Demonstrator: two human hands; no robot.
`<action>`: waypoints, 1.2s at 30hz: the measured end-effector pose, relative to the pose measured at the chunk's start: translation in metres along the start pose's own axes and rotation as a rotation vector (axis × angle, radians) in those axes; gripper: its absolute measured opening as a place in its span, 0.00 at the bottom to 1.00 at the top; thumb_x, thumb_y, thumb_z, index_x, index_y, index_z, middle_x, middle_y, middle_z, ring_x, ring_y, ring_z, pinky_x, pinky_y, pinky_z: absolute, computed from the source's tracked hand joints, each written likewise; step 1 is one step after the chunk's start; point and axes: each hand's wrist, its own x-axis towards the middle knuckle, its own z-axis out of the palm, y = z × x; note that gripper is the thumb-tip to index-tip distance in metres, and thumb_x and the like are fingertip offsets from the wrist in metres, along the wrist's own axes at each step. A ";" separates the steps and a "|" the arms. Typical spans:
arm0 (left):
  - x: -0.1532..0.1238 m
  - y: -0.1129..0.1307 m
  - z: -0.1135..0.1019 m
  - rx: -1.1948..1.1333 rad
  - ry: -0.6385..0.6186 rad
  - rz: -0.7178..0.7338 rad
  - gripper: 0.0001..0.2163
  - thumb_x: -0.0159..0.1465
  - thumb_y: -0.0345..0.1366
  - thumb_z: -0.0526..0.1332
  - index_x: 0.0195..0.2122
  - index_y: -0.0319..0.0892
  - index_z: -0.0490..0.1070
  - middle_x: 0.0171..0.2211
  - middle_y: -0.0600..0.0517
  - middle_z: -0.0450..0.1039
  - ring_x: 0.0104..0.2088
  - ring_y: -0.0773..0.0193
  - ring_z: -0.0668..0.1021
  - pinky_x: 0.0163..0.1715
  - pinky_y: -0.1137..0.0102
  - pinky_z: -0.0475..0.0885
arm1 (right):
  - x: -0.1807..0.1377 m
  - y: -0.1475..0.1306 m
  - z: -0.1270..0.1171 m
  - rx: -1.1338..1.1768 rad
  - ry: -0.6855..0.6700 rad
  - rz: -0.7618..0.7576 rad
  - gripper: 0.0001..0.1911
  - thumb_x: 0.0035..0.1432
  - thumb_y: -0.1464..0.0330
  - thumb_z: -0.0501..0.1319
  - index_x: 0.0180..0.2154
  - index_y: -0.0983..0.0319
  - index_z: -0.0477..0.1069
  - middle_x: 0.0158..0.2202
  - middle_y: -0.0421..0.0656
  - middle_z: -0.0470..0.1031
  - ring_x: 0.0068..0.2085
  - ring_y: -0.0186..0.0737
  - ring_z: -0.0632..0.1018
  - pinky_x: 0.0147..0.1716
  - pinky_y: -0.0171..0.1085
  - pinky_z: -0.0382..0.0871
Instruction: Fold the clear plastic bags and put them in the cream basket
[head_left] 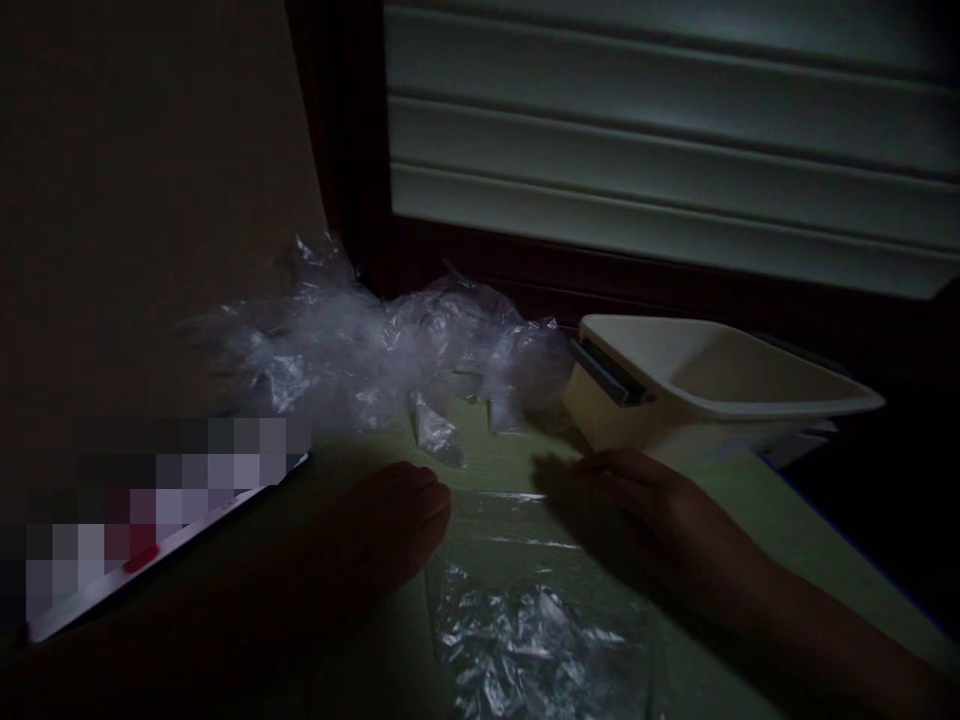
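Note:
A clear plastic bag lies on the pale green tabletop, flat along its far part and wrinkled nearer me. At its far left corner is my left hand, with the fingers curled down; whether they pinch the film is hidden in shadow. My right hand is to the right of the bag's far end, its fingers stretched out and nothing visible in them. Its shadow falls across the table toward the bag. Beyond both hands sits a loose heap of crumpled clear plastic bags.
A cream plastic bin with a dark handle stands at the right behind my right hand. On the left is a phone or tablet with a blurred-out screen. A wall and a slatted shutter close off the back. The light is dim.

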 end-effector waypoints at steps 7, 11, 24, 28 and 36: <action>0.002 -0.001 0.007 0.019 0.029 0.018 0.10 0.66 0.21 0.54 0.31 0.38 0.70 0.32 0.50 0.73 0.32 0.60 0.73 0.37 0.67 0.68 | 0.052 -0.035 0.007 0.029 -0.206 -0.222 0.12 0.62 0.79 0.56 0.42 0.68 0.76 0.37 0.51 0.78 0.38 0.44 0.79 0.39 0.41 0.74; 0.002 0.000 0.006 0.048 0.042 0.030 0.11 0.65 0.19 0.53 0.30 0.38 0.70 0.31 0.50 0.73 0.32 0.60 0.73 0.36 0.66 0.68 | 0.062 -0.043 0.021 -0.028 -0.303 -0.297 0.11 0.62 0.76 0.60 0.46 0.69 0.75 0.38 0.51 0.78 0.39 0.47 0.78 0.41 0.45 0.74; -0.002 -0.003 0.015 0.035 0.083 -0.011 0.12 0.60 0.18 0.52 0.29 0.40 0.71 0.31 0.51 0.75 0.31 0.60 0.74 0.35 0.68 0.69 | -0.035 0.011 0.005 0.108 -0.140 0.066 0.18 0.65 0.74 0.53 0.53 0.60 0.73 0.54 0.50 0.75 0.51 0.48 0.77 0.51 0.48 0.73; -0.002 -0.003 0.013 0.034 0.162 0.005 0.14 0.59 0.17 0.51 0.30 0.40 0.71 0.30 0.51 0.75 0.29 0.60 0.74 0.32 0.69 0.68 | -0.037 0.015 0.001 0.154 -0.144 0.102 0.19 0.65 0.74 0.53 0.54 0.59 0.72 0.53 0.50 0.75 0.51 0.45 0.77 0.50 0.46 0.73; 0.000 -0.004 0.012 0.056 0.052 -0.024 0.14 0.56 0.17 0.52 0.29 0.41 0.73 0.31 0.52 0.75 0.31 0.60 0.75 0.34 0.69 0.69 | 0.000 0.009 0.016 0.205 -0.110 0.290 0.07 0.62 0.74 0.57 0.36 0.64 0.75 0.36 0.48 0.73 0.34 0.40 0.76 0.34 0.38 0.72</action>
